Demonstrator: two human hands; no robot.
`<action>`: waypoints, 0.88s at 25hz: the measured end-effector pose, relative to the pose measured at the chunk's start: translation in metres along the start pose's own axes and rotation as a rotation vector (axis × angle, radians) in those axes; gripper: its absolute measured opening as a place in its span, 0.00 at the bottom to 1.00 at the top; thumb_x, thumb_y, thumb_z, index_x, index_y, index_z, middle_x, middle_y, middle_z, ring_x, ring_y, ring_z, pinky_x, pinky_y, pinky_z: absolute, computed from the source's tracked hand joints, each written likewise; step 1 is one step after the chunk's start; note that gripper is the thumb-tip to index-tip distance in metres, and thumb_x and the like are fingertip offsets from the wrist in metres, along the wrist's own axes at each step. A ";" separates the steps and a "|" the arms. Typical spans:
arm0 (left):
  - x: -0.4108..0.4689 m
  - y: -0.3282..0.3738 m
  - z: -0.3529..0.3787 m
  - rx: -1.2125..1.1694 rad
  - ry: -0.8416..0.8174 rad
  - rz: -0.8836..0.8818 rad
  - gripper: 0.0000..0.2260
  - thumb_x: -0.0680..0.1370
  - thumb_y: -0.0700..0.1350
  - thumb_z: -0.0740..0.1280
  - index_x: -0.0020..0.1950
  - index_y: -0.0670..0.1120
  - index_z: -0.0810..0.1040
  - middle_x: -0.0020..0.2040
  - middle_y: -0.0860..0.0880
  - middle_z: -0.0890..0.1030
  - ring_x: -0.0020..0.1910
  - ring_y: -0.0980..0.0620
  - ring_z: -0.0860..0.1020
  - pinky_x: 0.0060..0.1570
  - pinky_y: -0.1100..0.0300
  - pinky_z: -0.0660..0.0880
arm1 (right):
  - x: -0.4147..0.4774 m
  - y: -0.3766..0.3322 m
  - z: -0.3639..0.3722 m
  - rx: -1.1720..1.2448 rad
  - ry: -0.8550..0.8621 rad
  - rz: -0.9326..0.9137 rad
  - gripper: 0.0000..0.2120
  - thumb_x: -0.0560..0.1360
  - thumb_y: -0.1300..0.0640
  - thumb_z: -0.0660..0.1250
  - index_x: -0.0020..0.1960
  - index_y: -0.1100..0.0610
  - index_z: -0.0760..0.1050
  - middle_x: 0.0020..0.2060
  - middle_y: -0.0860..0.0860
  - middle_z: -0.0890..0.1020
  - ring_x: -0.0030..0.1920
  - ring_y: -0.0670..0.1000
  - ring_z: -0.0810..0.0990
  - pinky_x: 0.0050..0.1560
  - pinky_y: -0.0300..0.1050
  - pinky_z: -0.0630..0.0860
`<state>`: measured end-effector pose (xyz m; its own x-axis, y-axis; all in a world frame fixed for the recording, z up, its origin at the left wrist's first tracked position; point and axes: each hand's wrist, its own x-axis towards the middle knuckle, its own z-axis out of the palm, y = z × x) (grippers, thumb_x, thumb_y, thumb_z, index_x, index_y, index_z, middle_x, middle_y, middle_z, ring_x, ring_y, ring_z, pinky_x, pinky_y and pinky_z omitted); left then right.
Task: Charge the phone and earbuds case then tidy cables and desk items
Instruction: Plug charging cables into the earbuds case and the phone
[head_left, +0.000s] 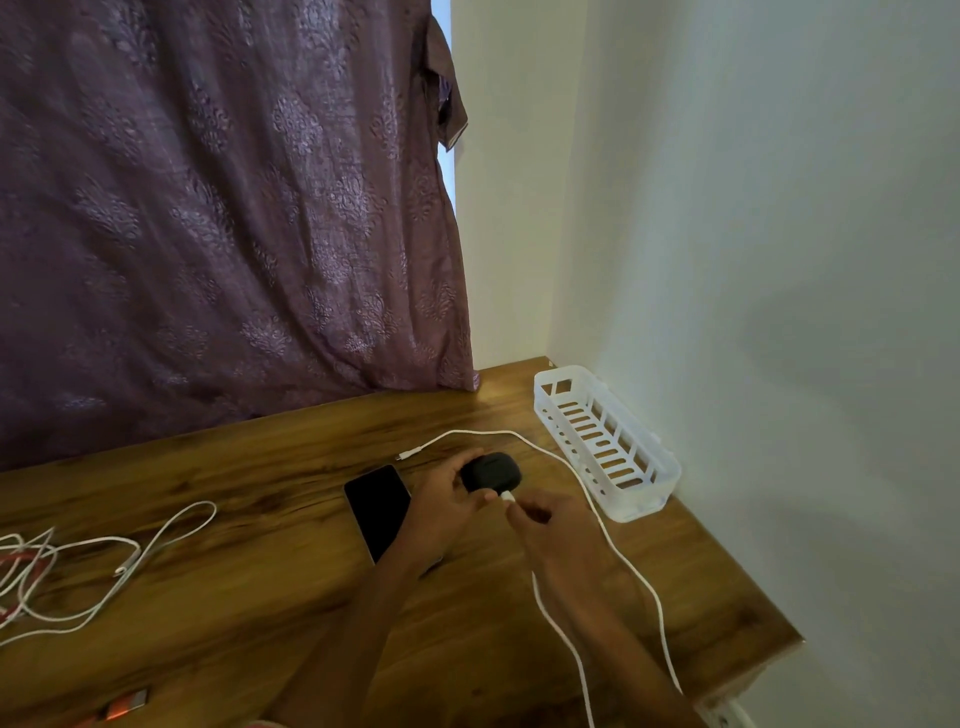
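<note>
My left hand (447, 506) grips a black earbuds case (491, 472) just above the wooden desk (291, 597). My right hand (550, 525) pinches the white plug (507, 497) of a white cable (563, 644) right at the case's near edge. The black phone (378, 506) lies face up, screen dark, to the left of my left hand, partly under my wrist. A second white cable (524, 439) curves behind the case, its free plug (402, 456) lying near the phone's far end.
A white slotted plastic basket (602, 441) stands against the right wall. Tangled white and red cables (78, 577) lie at the desk's left. An orange-and-grey object (124, 707) sits at the near edge. A purple curtain hangs behind. The desk's right edge drops off near a wall outlet (727, 714).
</note>
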<state>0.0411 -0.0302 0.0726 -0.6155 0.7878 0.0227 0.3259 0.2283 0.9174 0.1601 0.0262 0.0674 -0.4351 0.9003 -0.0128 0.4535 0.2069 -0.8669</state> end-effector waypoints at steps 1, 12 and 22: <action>0.005 -0.011 0.003 0.080 -0.012 -0.017 0.25 0.71 0.38 0.71 0.67 0.48 0.71 0.64 0.48 0.75 0.63 0.53 0.71 0.63 0.59 0.67 | 0.004 0.007 0.007 -0.036 -0.017 0.030 0.13 0.74 0.49 0.66 0.55 0.54 0.79 0.48 0.49 0.83 0.44 0.45 0.79 0.45 0.37 0.75; 0.028 -0.065 0.020 0.599 -0.016 -0.093 0.25 0.76 0.47 0.65 0.72 0.51 0.63 0.68 0.46 0.70 0.68 0.48 0.65 0.67 0.55 0.58 | 0.030 0.060 0.058 -0.096 -0.171 0.078 0.11 0.73 0.48 0.67 0.44 0.56 0.80 0.37 0.49 0.80 0.34 0.42 0.74 0.31 0.32 0.64; 0.020 -0.073 0.006 0.526 0.157 -0.019 0.25 0.77 0.50 0.63 0.72 0.47 0.62 0.71 0.50 0.67 0.70 0.51 0.62 0.68 0.57 0.56 | 0.063 0.029 0.043 -0.319 -0.141 -0.206 0.21 0.72 0.46 0.67 0.61 0.55 0.72 0.61 0.50 0.72 0.62 0.51 0.71 0.53 0.38 0.66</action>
<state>0.0096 -0.0274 0.0035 -0.7116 0.6948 0.1040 0.6037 0.5289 0.5965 0.1123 0.0722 0.0194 -0.6342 0.7710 0.0577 0.5545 0.5056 -0.6609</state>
